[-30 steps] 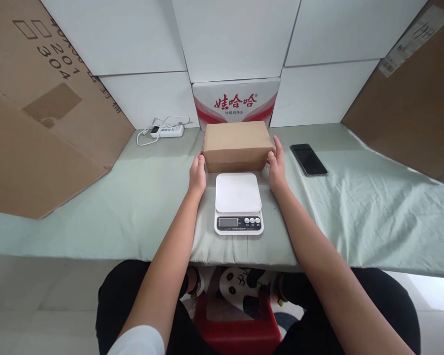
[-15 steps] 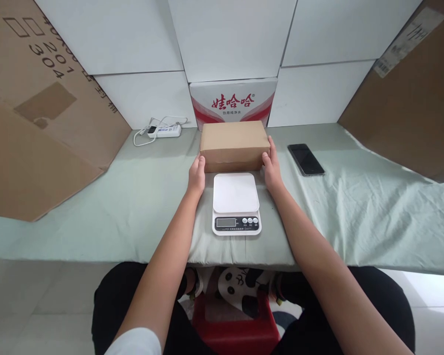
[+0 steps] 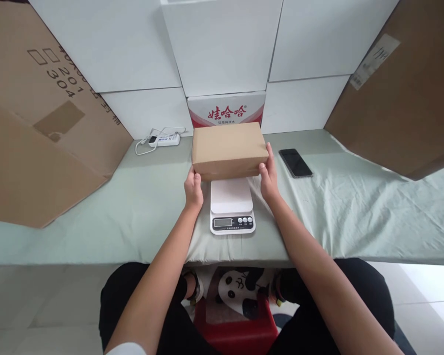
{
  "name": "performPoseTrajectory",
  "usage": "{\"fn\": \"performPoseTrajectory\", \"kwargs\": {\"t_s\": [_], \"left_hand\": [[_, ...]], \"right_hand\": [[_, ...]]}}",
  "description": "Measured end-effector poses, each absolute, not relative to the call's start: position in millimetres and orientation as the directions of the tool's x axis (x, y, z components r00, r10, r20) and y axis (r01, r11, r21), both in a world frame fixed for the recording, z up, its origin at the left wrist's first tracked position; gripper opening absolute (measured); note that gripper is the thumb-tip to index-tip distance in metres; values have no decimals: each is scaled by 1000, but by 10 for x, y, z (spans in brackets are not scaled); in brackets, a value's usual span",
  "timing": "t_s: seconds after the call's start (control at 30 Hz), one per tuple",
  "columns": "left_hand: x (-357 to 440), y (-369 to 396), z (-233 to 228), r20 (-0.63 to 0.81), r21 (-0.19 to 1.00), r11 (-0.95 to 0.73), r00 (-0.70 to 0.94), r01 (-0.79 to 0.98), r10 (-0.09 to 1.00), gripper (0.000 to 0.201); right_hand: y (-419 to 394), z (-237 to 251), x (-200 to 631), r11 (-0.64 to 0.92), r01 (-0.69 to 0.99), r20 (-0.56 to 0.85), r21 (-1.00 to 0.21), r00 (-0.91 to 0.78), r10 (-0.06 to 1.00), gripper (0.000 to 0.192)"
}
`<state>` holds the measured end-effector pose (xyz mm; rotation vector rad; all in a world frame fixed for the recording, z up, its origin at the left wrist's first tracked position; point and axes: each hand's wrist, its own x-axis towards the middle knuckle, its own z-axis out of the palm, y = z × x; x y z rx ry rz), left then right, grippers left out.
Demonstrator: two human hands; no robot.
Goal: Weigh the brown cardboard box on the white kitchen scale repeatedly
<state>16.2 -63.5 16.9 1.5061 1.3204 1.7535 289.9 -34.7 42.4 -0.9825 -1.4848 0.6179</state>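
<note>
Between my two hands is a plain brown cardboard box (image 3: 229, 143), closed and raised off the cloth. My left hand (image 3: 194, 190) grips its near left corner, thumb on the side facing me. On the right end, my right hand (image 3: 268, 172) holds the box with fingers along the side and thumb at the front. Just below and nearer to me sits a white kitchen scale (image 3: 232, 197); the box hides the far edge of its platform. The scale's grey display shows no digits I can make out.
A black phone (image 3: 296, 162) lies to the right on the green cloth (image 3: 151, 197). A white power strip (image 3: 165, 140) with a cable is at the back left. Large cardboard sheets (image 3: 29, 162) flank both sides. Behind stands a white and red carton (image 3: 225, 108).
My hands have lifted the brown box off the cloth and brought it nearer, so that it now covers the far part of the scale's platform. The camera view has shifted slightly.
</note>
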Motion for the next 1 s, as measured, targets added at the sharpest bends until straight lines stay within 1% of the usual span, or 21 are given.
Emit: {"fn": "performPoseTrajectory", "kwargs": {"t_s": [0.07, 0.17, 0.27, 0.37, 0.43, 0.5, 0.67, 1.0], "left_hand": [[149, -842, 156, 464, 882, -420, -243, 211, 852, 88], [73, -1196, 104, 437, 896, -411, -163, 170, 885, 83], [24, -1486, 60, 416, 909, -397, -195, 129, 888, 81], [49, -1625, 67, 424, 906, -411, -200, 103, 883, 79], [77, -1649, 90, 439, 899, -427, -186, 102, 879, 77], [91, -1651, 105, 444, 896, -433, -191, 98, 875, 75], [83, -1665, 75, 416, 909, -407, -214, 87, 884, 70], [65, -1749, 44, 396, 916, -376, -175, 137, 901, 72]], "right_hand": [[-506, 464, 2954, 505, 238, 526, -830, 29, 850, 106], [-805, 505, 3066, 519, 266, 532, -812, -26, 846, 99], [-1107, 474, 3152, 523, 292, 525, -801, -75, 847, 90], [-1295, 393, 3186, 527, 324, 548, -785, -31, 836, 84], [-1336, 348, 3190, 538, 343, 572, -770, -3, 820, 83], [-1334, 319, 3190, 544, 353, 578, -761, -12, 816, 84], [-1332, 271, 3198, 524, 348, 543, -777, -50, 838, 87], [-1376, 276, 3240, 519, 369, 541, -771, -50, 840, 85]]}}
